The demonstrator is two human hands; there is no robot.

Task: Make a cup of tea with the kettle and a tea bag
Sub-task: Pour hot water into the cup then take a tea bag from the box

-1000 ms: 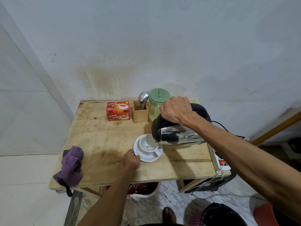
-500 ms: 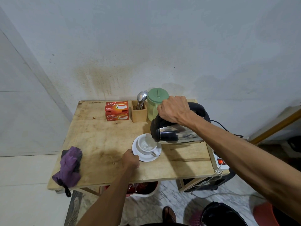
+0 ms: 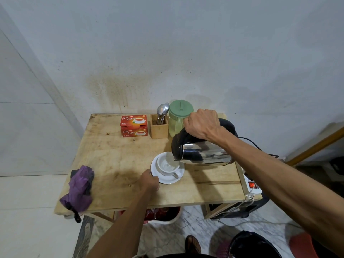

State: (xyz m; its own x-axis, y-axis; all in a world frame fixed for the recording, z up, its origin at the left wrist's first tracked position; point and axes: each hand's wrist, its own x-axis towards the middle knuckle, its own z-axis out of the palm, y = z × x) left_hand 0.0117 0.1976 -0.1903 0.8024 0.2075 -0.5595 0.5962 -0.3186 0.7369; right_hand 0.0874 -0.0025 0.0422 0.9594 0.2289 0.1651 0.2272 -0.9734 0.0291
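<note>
Steel kettle handle inside fingers of right hand

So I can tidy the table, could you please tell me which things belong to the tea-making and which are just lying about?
For the tea: kettle in the right hand, cup, saucer held by the left hand, tea boxes, probably the spoons.
Lying about: purple umbrella, green-lidded jar, power strip.

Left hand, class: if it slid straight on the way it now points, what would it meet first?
The saucer, whose near rim the left hand seems to hold. Pushing on, it would meet the cup standing on it, under the spout of the kettle. Depth is unclear.
</note>
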